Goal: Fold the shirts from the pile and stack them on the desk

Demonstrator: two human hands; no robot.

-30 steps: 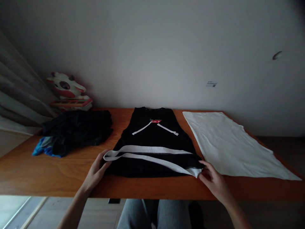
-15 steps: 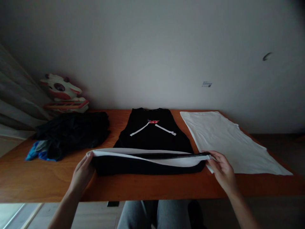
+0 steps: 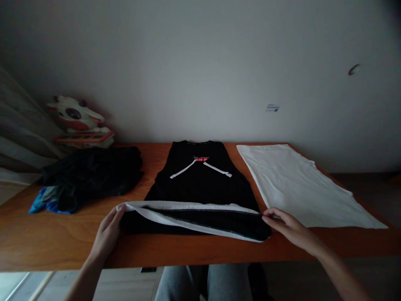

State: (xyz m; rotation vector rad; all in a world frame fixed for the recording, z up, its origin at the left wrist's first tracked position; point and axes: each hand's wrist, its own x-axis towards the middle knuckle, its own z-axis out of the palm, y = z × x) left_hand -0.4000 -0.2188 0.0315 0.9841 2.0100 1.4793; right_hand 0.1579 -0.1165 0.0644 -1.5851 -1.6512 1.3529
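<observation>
A black sleeveless shirt [image 3: 200, 186] with a red print and white stripes lies front up on the wooden table, its neckline toward the wall. Its near end is turned back, so the white hem bands and the dark inside show. At the left corner, my left hand [image 3: 109, 230] is closed on the white hem, thumb on top. My right hand [image 3: 283, 223] pinches the upper hem edge at the right corner. The lower hem layer droops open on that side, close to the table's front edge. A white garment [image 3: 294, 184] is spread flat just right of the shirt.
A heap of dark clothes [image 3: 94, 173] with a blue piece [image 3: 50, 200] lies at the left. Behind it stands a cow-shaped toy keyboard [image 3: 78, 121], beside a curtain [image 3: 21, 129]. The wall bounds the wooden table [image 3: 62, 238] at the back.
My right hand has let the lower hem layer drop toward me and now holds only the upper edge, slightly lower and further left. My left hand keeps its hold at the left corner.
</observation>
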